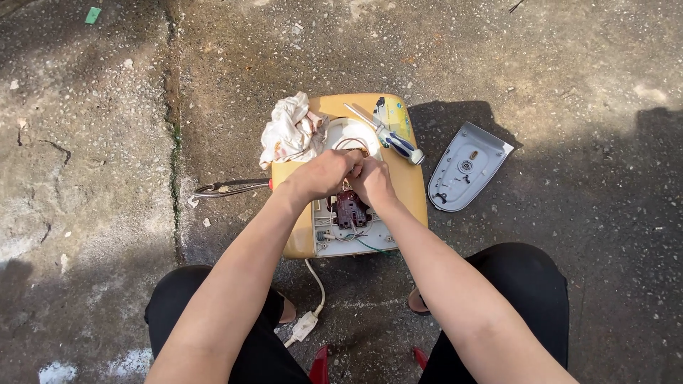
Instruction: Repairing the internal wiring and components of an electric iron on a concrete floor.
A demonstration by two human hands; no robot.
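Rough concrete floor (107, 178), small yellow stool (413, 192) in the middle. Opened iron body (352, 220) on top, wiring bared; soleplate (466, 167) already off, lying right. Left hand (324, 174) and right hand (371, 181) pinching inside; what, cannot tell. Screwdriver (388, 134) and rag (288, 131) parked far.

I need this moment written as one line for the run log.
left hand and right hand: together on opened iron | support: yellow stool | nearby: screwdriver, rag, grey cover on ground

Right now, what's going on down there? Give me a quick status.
Left hand and right hand together, fingers pinching inside the opened iron. Iron sits on yellow stool. Rag and screwdriver close behind; grip unclear.
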